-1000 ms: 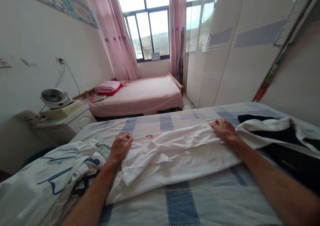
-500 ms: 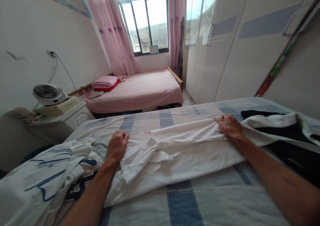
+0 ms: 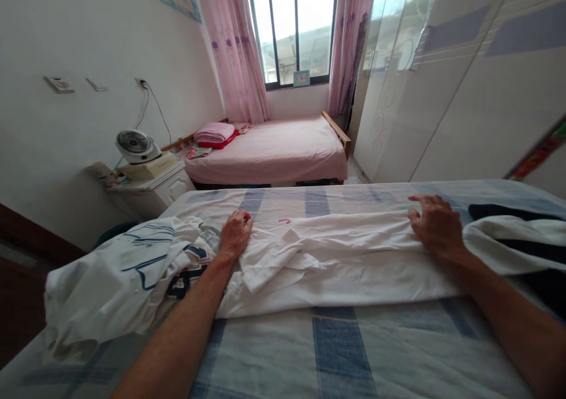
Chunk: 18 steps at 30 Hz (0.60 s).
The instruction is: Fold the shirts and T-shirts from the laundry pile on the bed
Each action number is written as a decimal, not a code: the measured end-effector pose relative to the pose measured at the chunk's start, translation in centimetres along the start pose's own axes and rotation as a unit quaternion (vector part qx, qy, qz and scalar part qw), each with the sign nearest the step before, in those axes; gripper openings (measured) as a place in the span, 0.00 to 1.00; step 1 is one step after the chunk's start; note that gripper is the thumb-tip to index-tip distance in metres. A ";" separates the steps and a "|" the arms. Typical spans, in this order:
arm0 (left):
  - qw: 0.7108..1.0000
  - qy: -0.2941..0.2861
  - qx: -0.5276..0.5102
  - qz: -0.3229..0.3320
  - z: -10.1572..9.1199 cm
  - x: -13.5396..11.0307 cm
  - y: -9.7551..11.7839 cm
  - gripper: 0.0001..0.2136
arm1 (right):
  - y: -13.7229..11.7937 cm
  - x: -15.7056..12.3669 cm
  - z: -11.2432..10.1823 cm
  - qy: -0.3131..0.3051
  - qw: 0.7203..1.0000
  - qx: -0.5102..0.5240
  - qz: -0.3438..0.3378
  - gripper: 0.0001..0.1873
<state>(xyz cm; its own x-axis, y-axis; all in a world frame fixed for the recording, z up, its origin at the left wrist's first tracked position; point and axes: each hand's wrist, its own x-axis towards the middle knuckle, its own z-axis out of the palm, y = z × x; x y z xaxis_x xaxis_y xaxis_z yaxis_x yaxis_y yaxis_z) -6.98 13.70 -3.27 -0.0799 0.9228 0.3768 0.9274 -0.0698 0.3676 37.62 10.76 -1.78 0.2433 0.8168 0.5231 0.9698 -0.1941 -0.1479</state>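
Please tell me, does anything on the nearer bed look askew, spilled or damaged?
I see nothing spilled or damaged. The white garment is a little untidy: near the left hand, a creased flap lies slantwise across it, which looks odd against its smoother lower part. Left of it, other clothes lie crumpled.

Bedspread [image 3: 274, 352] passable nearside of white garment [image 3: 345, 281]; clothes [image 3: 110, 281] block left and perhaps right.

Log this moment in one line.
left hand: fingers curled on white garment | right hand: open, at its right end | garment: spread across near bed
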 end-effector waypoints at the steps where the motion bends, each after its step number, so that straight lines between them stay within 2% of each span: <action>1: 1.000 0.010 -0.021 0.002 0.0 0.0 0.0 0.06 | -0.9 -0.1 -0.5 0.010 0.999 0.018 -0.037 0.18; 3: 0.998 0.035 -0.055 0.001 0.0 0.1 0.0 0.09 | -2.9 -0.7 -1.1 0.012 0.992 0.074 -0.102 0.17; 5: 0.995 0.067 -0.074 -0.011 -0.3 0.2 0.0 0.11 | -4.7 -1.5 -1.3 -0.014 0.982 0.128 -0.140 0.17; 8: 0.991 0.090 -0.099 -0.014 -1.2 0.3 0.5 0.14 | -6.0 -2.9 -0.6 -0.116 0.960 0.165 -0.195 0.16; 10: 0.990 0.075 -0.120 -0.005 -2.2 0.1 0.9 0.15 | -6.1 -3.3 -0.1 -0.174 0.943 0.165 -0.229 0.15; 14: 0.989 -0.020 -0.142 0.038 -5.1 -1.9 2.1 0.09 | -7.1 -3.0 -1.1 -0.183 0.939 0.169 -0.235 0.16; 16: 0.984 -0.107 -0.125 0.068 -6.6 -3.8 2.6 0.10 | -8.9 -3.0 -2.2 -0.181 0.932 0.198 -0.243 0.17; 18: 0.978 -0.182 -0.072 0.070 -7.7 -5.9 3.1 0.14 | -11.6 -3.5 -3.1 -0.203 0.916 0.241 -0.248 0.17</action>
<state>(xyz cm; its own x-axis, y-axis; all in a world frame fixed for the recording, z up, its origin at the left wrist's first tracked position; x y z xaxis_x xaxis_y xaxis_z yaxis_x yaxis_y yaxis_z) -6.50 5.12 2.19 0.2033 0.9725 0.1135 0.8566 -0.2328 0.4606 25.58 8.51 0.69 -0.3467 0.8937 0.2847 0.8146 0.4374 -0.3809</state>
